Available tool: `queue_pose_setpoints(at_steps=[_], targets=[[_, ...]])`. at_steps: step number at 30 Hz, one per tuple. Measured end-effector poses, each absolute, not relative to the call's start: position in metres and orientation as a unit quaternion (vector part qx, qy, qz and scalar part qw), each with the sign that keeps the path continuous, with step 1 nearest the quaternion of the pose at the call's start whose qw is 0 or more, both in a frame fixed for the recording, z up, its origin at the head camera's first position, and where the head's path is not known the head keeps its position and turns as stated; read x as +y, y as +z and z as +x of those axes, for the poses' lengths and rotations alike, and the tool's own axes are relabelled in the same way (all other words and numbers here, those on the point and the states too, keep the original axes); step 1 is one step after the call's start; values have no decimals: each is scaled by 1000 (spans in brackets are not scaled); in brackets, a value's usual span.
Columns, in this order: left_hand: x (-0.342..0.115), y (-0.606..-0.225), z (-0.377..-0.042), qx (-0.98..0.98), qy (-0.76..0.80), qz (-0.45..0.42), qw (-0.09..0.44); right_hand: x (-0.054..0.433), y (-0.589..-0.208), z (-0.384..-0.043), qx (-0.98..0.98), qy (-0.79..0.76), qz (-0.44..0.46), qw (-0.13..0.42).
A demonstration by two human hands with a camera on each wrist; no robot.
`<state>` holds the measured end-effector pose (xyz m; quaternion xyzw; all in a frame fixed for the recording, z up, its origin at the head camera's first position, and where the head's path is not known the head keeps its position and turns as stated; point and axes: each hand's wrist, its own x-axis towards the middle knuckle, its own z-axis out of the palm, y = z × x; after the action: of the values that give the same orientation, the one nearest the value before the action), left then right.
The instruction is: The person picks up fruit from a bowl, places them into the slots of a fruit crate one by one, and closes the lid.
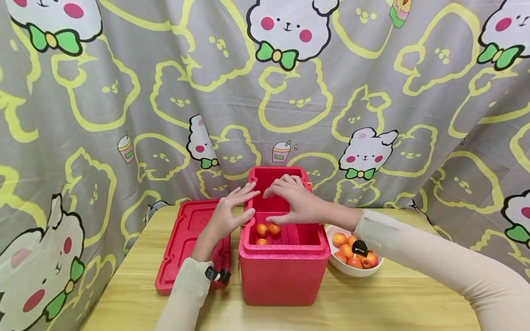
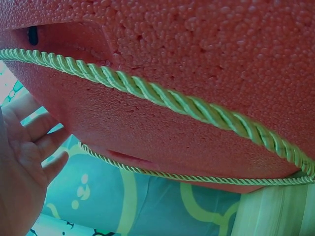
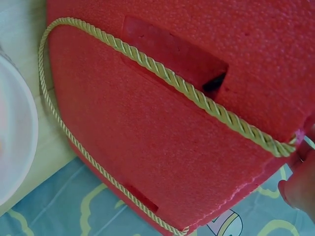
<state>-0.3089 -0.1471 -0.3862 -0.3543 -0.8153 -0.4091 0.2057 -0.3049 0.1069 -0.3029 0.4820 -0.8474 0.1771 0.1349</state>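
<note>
A red foam box (image 1: 285, 280) stands uncovered, with a few orange fruits (image 1: 262, 229) that look like apricots on its floor. My left hand (image 1: 232, 207) is at the box's left rim, its fingers spread and the thumb near the edge. In the left wrist view, the fingers of that hand (image 2: 29, 142) lie beside the box's side wall. Over the opening arches my right hand (image 1: 296, 200), thumb apart from the bent fingers and nothing visible between them. Its thumb tip is near the fruits. Only part of the right hand (image 3: 301, 179) shows in the right wrist view.
Right of the box, a white bowl (image 1: 352, 271) holds several orange-red fruits (image 1: 354, 262), partly behind the right forearm. The red lid (image 1: 182, 246) lies on the wooden table (image 1: 397, 294) at left. Twisted gold cords (image 3: 167, 73) run along the box's sides. A patterned curtain hangs behind.
</note>
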Motion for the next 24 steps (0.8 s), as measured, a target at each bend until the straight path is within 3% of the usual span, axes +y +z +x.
queue_pose_setpoints(at_steps=[12,24], targets=[[-147,-386,-308,-812,-412,-356,211,119,-300,-310,-847,201,466,156],[-146,-386,-308,-811,-417,-355,205,173,-300,-323,-854,256,408,198]])
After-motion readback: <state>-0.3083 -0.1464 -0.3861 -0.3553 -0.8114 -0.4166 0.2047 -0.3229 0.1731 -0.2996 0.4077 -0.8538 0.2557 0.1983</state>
